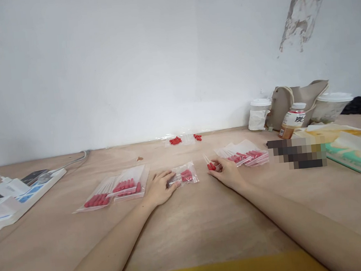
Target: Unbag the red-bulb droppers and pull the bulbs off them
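A small clear zip bag (187, 175) with red pieces inside lies on the table in front of me. My left hand (160, 187) grips its left end between thumb and fingers. To the right, my right hand (227, 172) pinches a few thin white sticks with red ends (211, 166), their white tips pointing away from me. Beside that hand lie flat clear bags of the same red-ended sticks (249, 156). More such bags, one (99, 199) partly beside another (128, 185), rest left of my left hand.
Loose red pieces (175, 140) lie on clear plastic near the wall. At left is a white power strip (29, 196) with plugs and cables. Lidded cups, a bottle (292, 120), a grey bag (281, 106) and a green-and-white packet (354, 153) stand or lie at right.
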Available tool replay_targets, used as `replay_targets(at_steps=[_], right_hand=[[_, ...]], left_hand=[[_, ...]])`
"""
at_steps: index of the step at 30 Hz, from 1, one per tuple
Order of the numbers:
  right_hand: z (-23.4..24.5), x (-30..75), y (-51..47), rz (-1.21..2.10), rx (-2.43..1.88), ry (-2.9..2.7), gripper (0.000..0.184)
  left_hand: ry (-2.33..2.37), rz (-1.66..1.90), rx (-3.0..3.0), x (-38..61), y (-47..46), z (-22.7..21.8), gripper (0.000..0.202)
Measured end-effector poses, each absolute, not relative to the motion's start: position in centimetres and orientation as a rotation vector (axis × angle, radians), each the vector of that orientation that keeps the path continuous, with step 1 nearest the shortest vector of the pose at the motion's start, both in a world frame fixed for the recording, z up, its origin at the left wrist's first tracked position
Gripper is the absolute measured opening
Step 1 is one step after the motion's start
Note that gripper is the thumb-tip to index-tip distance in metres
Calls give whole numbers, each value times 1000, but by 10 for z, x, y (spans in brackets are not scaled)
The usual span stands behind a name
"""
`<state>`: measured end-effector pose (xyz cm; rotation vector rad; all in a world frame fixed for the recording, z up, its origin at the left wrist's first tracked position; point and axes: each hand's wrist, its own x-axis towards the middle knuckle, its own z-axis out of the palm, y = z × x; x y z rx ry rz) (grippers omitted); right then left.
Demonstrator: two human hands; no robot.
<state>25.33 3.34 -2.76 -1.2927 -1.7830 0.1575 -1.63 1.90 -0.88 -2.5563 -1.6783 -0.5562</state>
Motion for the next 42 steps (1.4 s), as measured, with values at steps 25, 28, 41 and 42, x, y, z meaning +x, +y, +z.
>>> replay_targets(at_steps=[25, 28, 41, 42], right_hand=[[-14, 232, 14, 104, -1059, -2073, 17], [-13, 223, 13, 222, -1035, -2140, 19], [-10, 201, 18, 488, -1097, -2081, 18], [-9, 200, 17, 445, -1108, -2087, 16]], left_hand=[[-1594, -475, -2679, -19, 15, -6, 53], [-1582, -451, -2704, -19, 15, -5, 53], [-1566, -506, -2722, -18, 11, -5, 49], [-1564, -510, -2718, -18, 11, -5, 49]])
